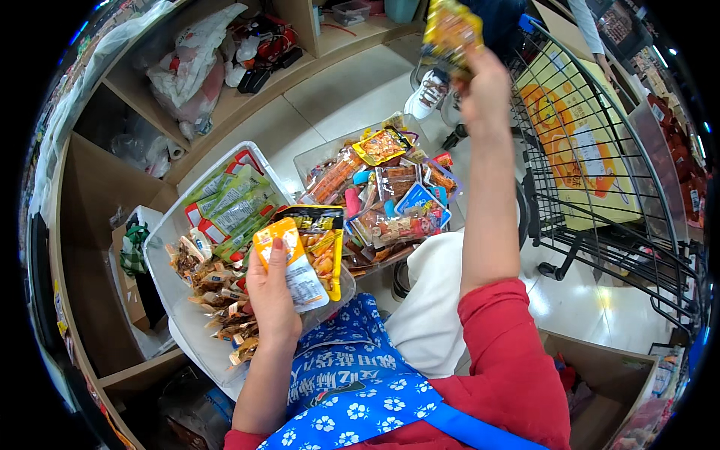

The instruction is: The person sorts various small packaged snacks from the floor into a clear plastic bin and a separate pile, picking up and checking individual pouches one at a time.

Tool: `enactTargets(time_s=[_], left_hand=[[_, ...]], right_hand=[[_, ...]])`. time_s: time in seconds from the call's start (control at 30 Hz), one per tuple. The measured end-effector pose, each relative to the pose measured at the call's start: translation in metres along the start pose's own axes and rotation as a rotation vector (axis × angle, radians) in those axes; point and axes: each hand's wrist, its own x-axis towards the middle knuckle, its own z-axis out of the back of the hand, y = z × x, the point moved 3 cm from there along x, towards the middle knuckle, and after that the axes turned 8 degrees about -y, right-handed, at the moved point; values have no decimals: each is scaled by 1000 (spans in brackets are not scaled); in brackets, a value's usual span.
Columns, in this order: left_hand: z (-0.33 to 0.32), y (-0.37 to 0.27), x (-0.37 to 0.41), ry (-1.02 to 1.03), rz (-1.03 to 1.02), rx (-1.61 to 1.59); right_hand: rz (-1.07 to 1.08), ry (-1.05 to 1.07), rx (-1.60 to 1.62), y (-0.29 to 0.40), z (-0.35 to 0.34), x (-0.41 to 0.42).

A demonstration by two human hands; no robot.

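Note:
My left hand (274, 292) grips two snack packets, an orange-and-white one (289, 267) with the thumb on it and a black-and-yellow one (323, 247) behind it. Beneath them, a clear plastic bin (163, 264) holds green-and-red packets (230, 199) and a row of small brown snack packs (225, 304). Raised at the top right, my right hand (486, 90) is closed on a yellow snack packet (453, 34), blurred by motion. Mixed snack packs fill a second clear bin (315, 160) in the middle, with a yellow packet (383, 145) on top.
A black wire shopping cart (585, 118) with a yellow carton (568, 140) stands at the right. Wooden shelving (84, 214) with plastic bags (191, 67) curves along the left. A person's white shoe (428, 94) is beyond the second bin; another person's hand (606, 67) shows beside the cart.

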Motion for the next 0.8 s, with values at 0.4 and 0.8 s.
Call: enactTargets(time_s=[0.4, 0.8], left_hand=[[17, -15, 11, 12, 228, -336], [16, -11, 8, -21, 269, -273]], right_hand=[[85, 115, 139, 28, 3, 37], [97, 106, 165, 40, 5, 39]])
